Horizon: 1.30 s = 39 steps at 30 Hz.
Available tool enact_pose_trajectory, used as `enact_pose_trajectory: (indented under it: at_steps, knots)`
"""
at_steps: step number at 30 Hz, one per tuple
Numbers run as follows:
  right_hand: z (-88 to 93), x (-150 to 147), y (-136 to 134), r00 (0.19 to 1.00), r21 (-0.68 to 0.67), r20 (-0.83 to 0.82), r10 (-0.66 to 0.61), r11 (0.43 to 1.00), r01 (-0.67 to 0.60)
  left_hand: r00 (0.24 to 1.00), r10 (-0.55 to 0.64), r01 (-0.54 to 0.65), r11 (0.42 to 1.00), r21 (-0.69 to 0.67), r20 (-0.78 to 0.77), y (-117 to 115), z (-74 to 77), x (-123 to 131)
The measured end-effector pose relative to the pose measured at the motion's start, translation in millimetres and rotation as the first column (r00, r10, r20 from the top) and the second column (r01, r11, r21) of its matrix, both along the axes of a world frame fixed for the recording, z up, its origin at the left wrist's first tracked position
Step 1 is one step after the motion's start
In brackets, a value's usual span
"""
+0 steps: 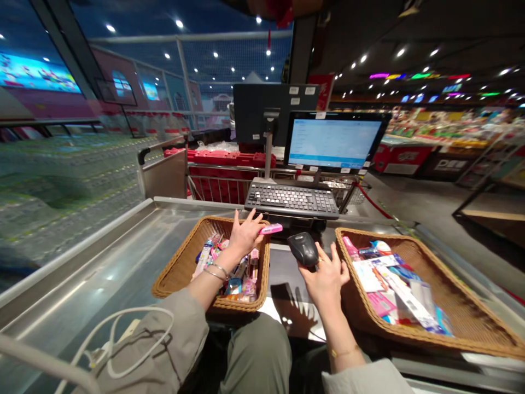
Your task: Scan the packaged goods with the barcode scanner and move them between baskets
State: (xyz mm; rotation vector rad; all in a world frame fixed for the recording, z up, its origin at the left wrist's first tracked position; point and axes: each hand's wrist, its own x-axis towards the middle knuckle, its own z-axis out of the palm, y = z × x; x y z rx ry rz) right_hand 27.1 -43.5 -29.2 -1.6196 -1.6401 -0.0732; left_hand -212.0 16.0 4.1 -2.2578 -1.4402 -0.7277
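Observation:
My left hand (246, 235) is above the left wicker basket (172, 268), with a small pink packaged item (271, 229) pinched at its fingertips; its exact kind is too small to tell. Some of the other fingers stretch out over the basket's far rim. In my right hand (326, 276) is a black barcode scanner (303, 249), gripped from below between the two baskets, its head toward the pink item. Small packaged goods (233, 284) lie in the left basket. The right wicker basket (471, 290) holds several flat packs and boxes (404, 293).
Behind the baskets stands a keyboard (293, 200) below a lit monitor (334, 142). A second screen (273, 109) faces away. The metal counter (118, 246) has a raised edge. A white cable (118, 317) loops by my left sleeve. A shopping cart (217, 186) stands beyond.

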Motion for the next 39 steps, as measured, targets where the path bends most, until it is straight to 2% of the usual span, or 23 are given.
enact_pose_trajectory:
  at_steps: [7,15,39]
  knots:
    - [0.5,5,-4,1.000,0.015,0.027,0.012,1.000,-0.012,0.999,-0.039,0.038,0.998,0.049,0.028,6,-4.3,31]
    - [2.2,8,-6,0.998,-0.007,0.059,0.019,1.000,-0.019,0.999,-0.018,0.016,0.999,0.039,0.040,15,-10.9,48]
    - [7.0,10,-13,0.993,-0.057,0.015,0.117,0.992,-0.116,0.999,-0.034,0.033,0.999,0.041,0.016,18,-7.3,58]
